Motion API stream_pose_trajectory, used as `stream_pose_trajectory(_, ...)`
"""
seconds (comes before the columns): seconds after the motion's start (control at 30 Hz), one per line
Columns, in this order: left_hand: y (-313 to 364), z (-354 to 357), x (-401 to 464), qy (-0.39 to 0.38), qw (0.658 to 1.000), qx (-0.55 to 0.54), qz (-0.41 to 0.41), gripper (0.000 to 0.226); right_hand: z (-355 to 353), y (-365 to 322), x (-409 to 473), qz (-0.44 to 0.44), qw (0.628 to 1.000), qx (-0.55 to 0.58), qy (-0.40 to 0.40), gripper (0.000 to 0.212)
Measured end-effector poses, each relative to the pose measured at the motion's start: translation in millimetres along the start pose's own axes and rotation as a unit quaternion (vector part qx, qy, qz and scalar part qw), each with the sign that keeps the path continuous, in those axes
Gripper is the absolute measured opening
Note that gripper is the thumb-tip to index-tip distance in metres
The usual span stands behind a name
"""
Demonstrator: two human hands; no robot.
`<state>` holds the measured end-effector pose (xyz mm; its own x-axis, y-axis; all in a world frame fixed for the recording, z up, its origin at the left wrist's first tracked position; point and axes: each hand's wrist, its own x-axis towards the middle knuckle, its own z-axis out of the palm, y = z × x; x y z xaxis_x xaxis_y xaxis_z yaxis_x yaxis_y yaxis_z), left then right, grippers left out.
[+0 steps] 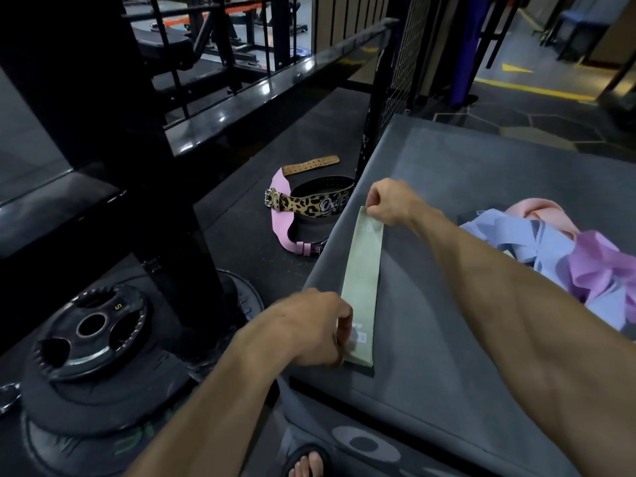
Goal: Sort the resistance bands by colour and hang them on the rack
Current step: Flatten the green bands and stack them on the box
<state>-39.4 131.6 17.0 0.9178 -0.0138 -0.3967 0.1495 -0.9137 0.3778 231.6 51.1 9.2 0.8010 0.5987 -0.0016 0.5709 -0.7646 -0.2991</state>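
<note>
A bare foot in a dark sandal (307, 461) is showing at the near edge, nearest the camera, beside the near side of a wide grey padded platform (481, 339).

At the near left, round black iron weight plates (93, 333) are lying stacked on the floor; the top plate is showing a yellow "5". A thick black steel upright (165, 187) is rising just behind them.

Farther back on the dark rubber floor, a leopard-print lifting belt (309, 205) is lying curled with a pink belt (280, 220) and a tan perforated strap (311, 165). White script on the leopard belt is starting "Oxy"; the rest is hidden.

The left hand (316, 327) is pinching the near end of a pale green flat resistance band (361, 287), fingers curled on its edge. The right hand (390, 203) is pinching the far end between thumb and fingertips. Together they seem to be pulling the band straight along the platform's left edge, probably to flatten it and set green apart. Faint print near the far end looks like "30"; small white marks near the near end are too blurred to read.

To the right, a loose heap of lilac, light blue and pink bands (568, 256) is waiting on the platform, unsorted. The hanging rack cannot be identified with certainty.
</note>
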Motion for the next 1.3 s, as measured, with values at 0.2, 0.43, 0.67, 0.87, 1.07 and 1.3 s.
stream_pose_trajectory(0.2, -1, 1, 0, 0.001, 1.0, 0.0, 0.009, 0.024, 8, -2, 2, 0.02, 1.0, -0.011, 0.008, 0.01)
stream_pose_trajectory(0.43, -1, 2, 4, -0.016, 1.0, -0.002, 0.002, 0.037, 7, -2, 4, 0.041, 0.999, 0.012, -0.013, 0.018)
stream_pose_trajectory(0.67, -6, 2, 5, 0.007, 1.0, 0.004, 0.011, 0.036, 9, -1, 8, 0.038, 0.999, 0.019, -0.002, 0.011)
stream_pose_trajectory(0.87, -7, -1, 0, 0.004, 1.0, 0.009, 0.028, 0.041, 16, 2, -3, 0.025, 0.999, 0.005, 0.043, 0.028)
stream_pose_trajectory(1.07, -8, -7, -13, 0.068, 0.996, -0.047, -0.019, 0.031, -3, -15, -82, 0.095, 0.99, 0.073, 0.079, 0.035)
stream_pose_trajectory(1.3, 6, -1, -21, 0.03, 0.99, -0.054, -0.124, 0.05, 11, -43, -217, 0.186, 0.928, 0.307, -0.097, 0.031)
